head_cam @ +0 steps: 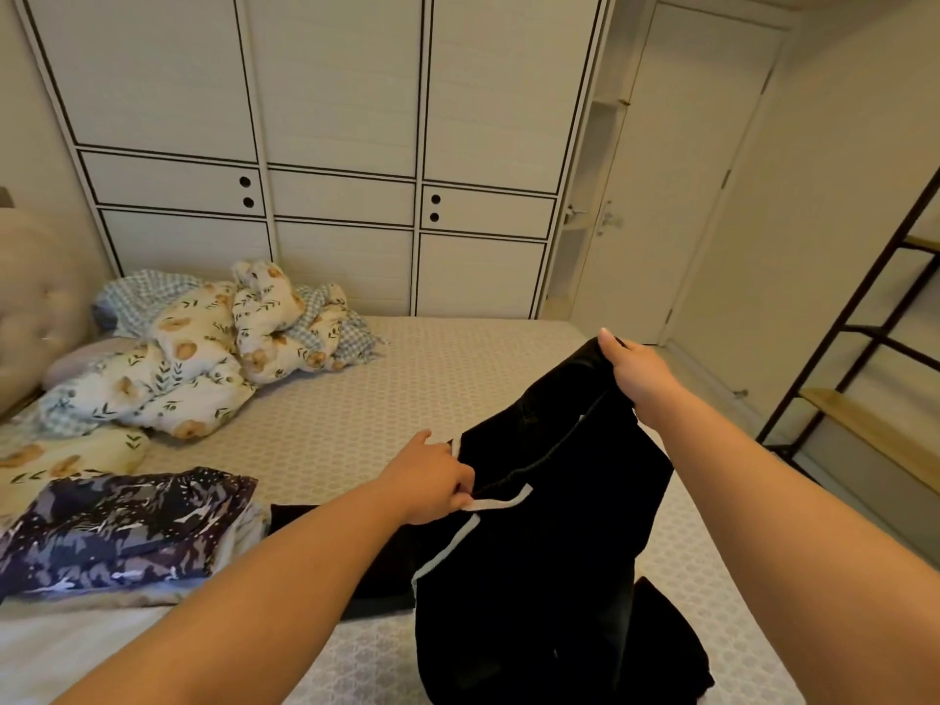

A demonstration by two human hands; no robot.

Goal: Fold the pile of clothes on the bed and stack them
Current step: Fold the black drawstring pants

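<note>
Black trousers [549, 577], lower part cut off, hang gripped by left hand [432, 483] and right hand [638, 371].

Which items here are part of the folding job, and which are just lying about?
Job: black garment held up by left hand and right hand; folded patterned clothes stacked on the bed.

Lying about: floral bedding heap, wardrobe, door, shelf rack.

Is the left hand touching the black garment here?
Touching. The head view shows the left hand pinching the black garment at its white-trimmed edge, with the cloth hanging from the fingers.
</note>
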